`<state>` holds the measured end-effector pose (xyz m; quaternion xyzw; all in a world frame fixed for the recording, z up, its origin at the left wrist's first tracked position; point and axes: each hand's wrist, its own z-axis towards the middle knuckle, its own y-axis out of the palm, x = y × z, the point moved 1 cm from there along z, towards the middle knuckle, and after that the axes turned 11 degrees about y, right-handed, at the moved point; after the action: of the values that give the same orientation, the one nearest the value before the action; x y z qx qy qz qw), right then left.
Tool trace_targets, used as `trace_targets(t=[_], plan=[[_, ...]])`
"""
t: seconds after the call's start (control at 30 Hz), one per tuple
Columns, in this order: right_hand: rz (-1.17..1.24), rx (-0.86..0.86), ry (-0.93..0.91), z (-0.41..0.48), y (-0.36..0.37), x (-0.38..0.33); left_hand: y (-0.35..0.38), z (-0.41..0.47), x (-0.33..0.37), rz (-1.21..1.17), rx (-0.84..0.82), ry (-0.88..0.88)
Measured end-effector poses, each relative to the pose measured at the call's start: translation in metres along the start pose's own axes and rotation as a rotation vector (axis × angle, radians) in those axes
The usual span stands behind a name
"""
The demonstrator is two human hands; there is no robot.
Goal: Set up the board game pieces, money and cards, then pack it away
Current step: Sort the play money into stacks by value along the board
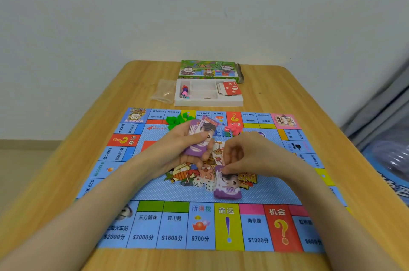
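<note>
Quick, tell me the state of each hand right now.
Left hand: closed around a wad of purple banknotes, held above the board.
Right hand: pinching the far edge of the 500 notes lying on the board.

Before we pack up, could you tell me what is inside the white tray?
The white tray's left compartment holds small coloured pieces and a die; at the right end lie red question-mark cards. Anything beneath them is hidden.

Left hand (188, 140) grips banknotes (200, 137); right hand (243, 153) pinches purple stack (228, 186).
</note>
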<state>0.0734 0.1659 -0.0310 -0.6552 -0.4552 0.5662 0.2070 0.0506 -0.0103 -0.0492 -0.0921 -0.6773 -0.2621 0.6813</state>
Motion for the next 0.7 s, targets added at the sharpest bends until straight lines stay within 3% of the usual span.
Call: trace_targets(t=[0.23,0.43,0.7], plan=[[0.0,0.043,-0.094,-0.006,-0.003,-0.005,0.0,0.0,0.0,-0.001,-0.004,0.0],[-0.153,-0.26,-0.121,-0.014,0.0,-0.004,0.001,0.0,0.001,-0.009,0.003,-0.003],[-0.205,-0.217,-0.15,-0.014,0.004,-0.007,0.0,0.001,0.0,-0.002,0.008,-0.007]])
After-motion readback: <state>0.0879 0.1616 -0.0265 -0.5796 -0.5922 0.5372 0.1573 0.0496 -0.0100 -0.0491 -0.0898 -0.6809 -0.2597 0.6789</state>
